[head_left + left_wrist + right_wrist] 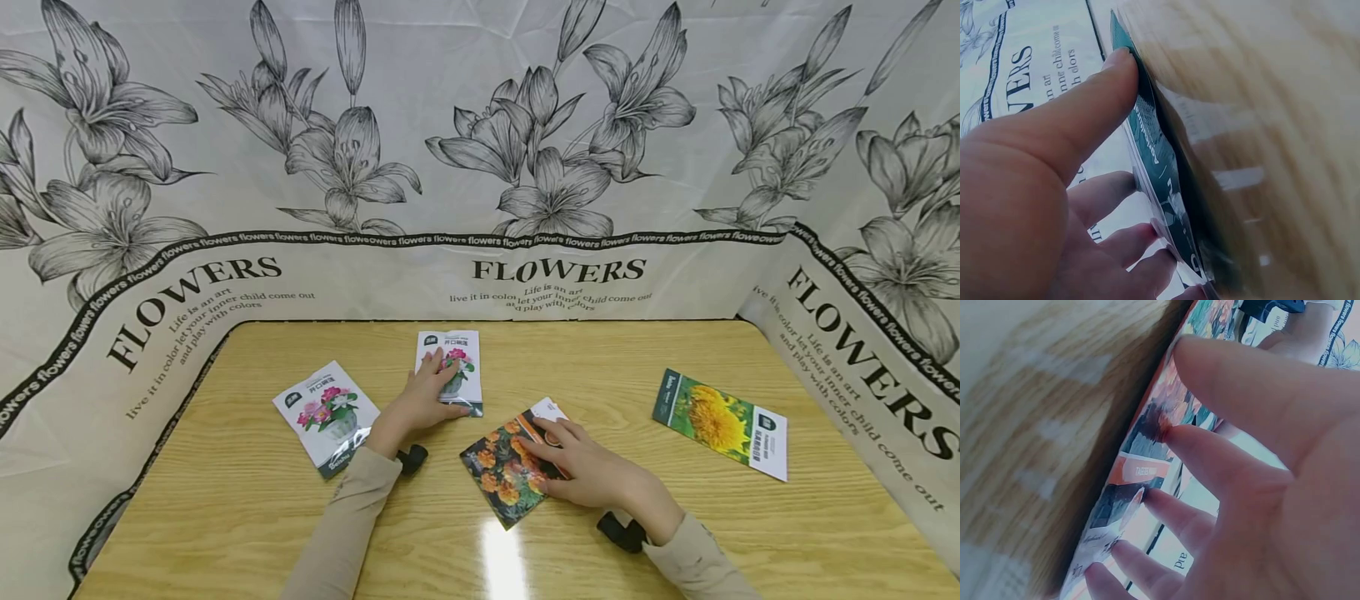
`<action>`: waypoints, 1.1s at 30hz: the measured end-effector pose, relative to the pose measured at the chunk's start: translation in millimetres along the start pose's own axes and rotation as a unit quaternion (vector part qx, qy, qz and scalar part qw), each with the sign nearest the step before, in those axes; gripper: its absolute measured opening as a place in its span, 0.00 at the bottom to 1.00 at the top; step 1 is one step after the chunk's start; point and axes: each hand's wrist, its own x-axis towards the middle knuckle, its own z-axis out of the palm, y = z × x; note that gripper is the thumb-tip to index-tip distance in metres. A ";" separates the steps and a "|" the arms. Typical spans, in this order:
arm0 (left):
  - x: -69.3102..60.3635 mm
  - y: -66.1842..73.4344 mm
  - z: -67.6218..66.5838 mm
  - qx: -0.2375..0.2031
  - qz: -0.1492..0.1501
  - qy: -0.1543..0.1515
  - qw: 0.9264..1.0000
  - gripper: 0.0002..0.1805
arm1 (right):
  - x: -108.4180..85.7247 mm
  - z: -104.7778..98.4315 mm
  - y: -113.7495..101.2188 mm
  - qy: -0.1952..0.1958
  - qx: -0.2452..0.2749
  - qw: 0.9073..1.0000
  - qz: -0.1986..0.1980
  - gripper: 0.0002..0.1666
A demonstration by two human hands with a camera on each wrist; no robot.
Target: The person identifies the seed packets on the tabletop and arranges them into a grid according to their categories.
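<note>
At the centre of the dial, on the wood-grain tabletop [600, 375], an orange-flower packet [504, 471] lies aslant, partly covered by the right hand [592, 475]. That grip is spread wide, its fingertips and thumb resting on the packet's face without closing round it. Toward 11 o'clock from this packet, the upper pink-flower packet [468, 385] lies nearly straight beneath the left hand [420, 402]. Its grip is likewise spread, fingers on the printed face, thumb touching the dark green bottom band. At 9 o'clock a matching pink-flower packet [322, 412] lies tilted, near the left wrist. Toward 3 o'clock, well apart from both hands, a yellow-flower packet [716, 423] lies face up on a slant. Beyond 12 o'clock rises a white cloth [450, 204] printed with lilies and "FLOWERS". Both forearms wear beige sleeves [341, 529].
</note>
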 end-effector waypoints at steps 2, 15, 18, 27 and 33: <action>0.0 0.3 -0.1 0.000 0.000 0.000 1.000 0.46 | -0.8 -0.6 -0.9 0.001 -0.001 1.000 0.002 0.34; -1.0 0.9 -0.3 0.006 -0.001 0.000 1.000 0.46 | -3.2 -1.6 -4.0 -0.008 -0.013 0.999 0.031 0.38; -1.1 1.1 -0.3 0.005 -0.002 -0.001 1.000 0.46 | -3.5 -1.4 -5.3 -0.009 -0.018 0.999 0.039 0.39; 0.5 -1.3 1.2 0.009 -0.004 -0.002 1.000 0.46 | -4.8 -0.7 -9.4 -0.014 -0.018 0.998 0.062 0.41; 0.2 -1.9 1.7 0.011 0.000 0.000 1.000 0.46 | -2.6 -3.5 -7.2 0.010 -0.029 0.999 0.033 0.37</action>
